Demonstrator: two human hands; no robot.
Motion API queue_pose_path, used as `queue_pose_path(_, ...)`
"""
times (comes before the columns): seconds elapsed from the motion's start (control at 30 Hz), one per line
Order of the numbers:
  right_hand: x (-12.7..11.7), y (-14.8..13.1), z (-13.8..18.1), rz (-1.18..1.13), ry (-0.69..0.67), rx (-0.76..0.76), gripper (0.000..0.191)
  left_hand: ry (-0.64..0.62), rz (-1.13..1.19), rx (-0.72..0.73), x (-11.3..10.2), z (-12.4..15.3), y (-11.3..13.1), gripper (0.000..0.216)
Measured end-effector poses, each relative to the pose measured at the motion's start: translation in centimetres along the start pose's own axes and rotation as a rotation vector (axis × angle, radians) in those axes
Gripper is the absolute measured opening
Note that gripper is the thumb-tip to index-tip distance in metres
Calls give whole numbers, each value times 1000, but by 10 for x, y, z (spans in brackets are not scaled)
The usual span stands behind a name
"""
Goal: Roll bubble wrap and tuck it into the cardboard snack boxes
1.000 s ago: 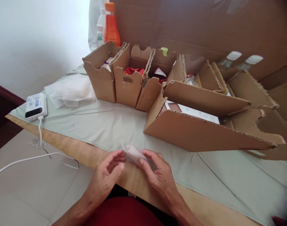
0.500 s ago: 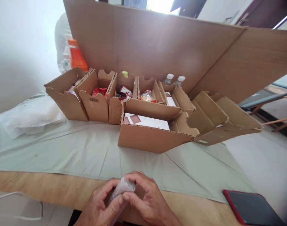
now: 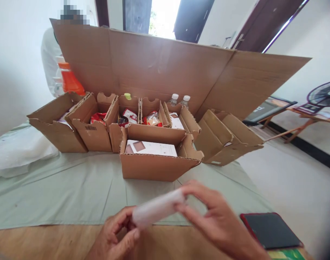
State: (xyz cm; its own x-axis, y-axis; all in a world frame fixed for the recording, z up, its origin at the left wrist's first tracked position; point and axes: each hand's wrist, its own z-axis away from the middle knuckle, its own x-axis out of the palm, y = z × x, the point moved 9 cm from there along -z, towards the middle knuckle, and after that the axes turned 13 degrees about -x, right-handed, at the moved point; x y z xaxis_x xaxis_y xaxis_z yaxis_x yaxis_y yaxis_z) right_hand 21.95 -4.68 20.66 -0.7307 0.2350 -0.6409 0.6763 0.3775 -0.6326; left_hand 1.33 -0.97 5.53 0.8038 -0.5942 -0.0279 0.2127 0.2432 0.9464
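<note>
Left edge of the desk: a heap of white plastic bags on the pale green cloth. At the far left corner stand an orange bottle and a person in a white sleeve, half hidden by the big cardboard sheet that stands along the far edge. In front of the sheet is a row of open boxes w/ red packets inside. Two clear bottles w/ white caps stand behind the row's right end. One more open box, the front box, sits apart toward mid-desk w/ a white carton in it.

Near edge, centre: the left hand, grip pinching the lower left end of a white roll (blurred, material unclear). The roll is held above the desk, tilted up to the right, over the cloth's near hem. The right hand has its grip pinching the upper right end btwn thumb and fingers. Flattened boxes lie at the far right edge. Near right corner: a dark tablet w/ red rim, flat.
</note>
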Motion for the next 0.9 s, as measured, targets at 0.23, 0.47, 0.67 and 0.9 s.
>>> queue_pose_path(0.23, -129, 17, -55, 250, 462, 128, 37, 46, 81, -46, -17, -16, -40, 42)
queue_pose_path(0.47, -69, 23, -111, 1199, -310, 243, 31, 71, -66, 106, -12, -14, -34, 32)
queue_pose_path(0.67, -25, 35, -133, 1119, -616, 248, 13, 122, -156, 232, -11, -10, -16, 23)
queue_pose_path(0.9, -6, 61, -128, 835, -808, 174, 19, 131, -173, 294, -10, -9, -14, 21)
